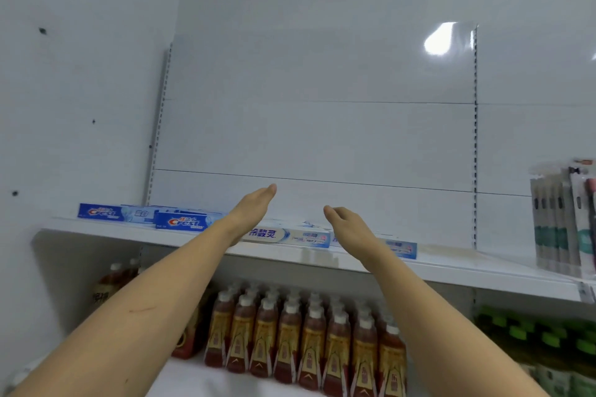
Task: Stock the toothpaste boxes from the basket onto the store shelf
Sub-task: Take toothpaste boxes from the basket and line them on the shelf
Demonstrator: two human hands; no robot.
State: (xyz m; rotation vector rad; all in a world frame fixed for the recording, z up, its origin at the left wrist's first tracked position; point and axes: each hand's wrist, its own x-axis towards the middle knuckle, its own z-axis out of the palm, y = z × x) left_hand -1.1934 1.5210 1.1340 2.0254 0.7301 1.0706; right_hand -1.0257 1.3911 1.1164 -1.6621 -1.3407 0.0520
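Two blue Crest toothpaste boxes (111,213) lie flat at the left end of the white upper shelf (451,271). White-and-blue toothpaste boxes (290,237) lie in the shelf's middle, one partly behind my right wrist. My left hand (254,206) is raised above the shelf, fingers straight and together, holding nothing. My right hand (346,224) hovers over the white-and-blue boxes, fingers loosely curled, holding nothing. The basket is out of view.
Packaged toothbrushes (562,219) stand at the shelf's right end. Rows of brown drink bottles (306,332) fill the shelf below, with green-capped bottles (545,345) at lower right. A white back panel (322,90) rises behind the shelf; a wall stands to the left.
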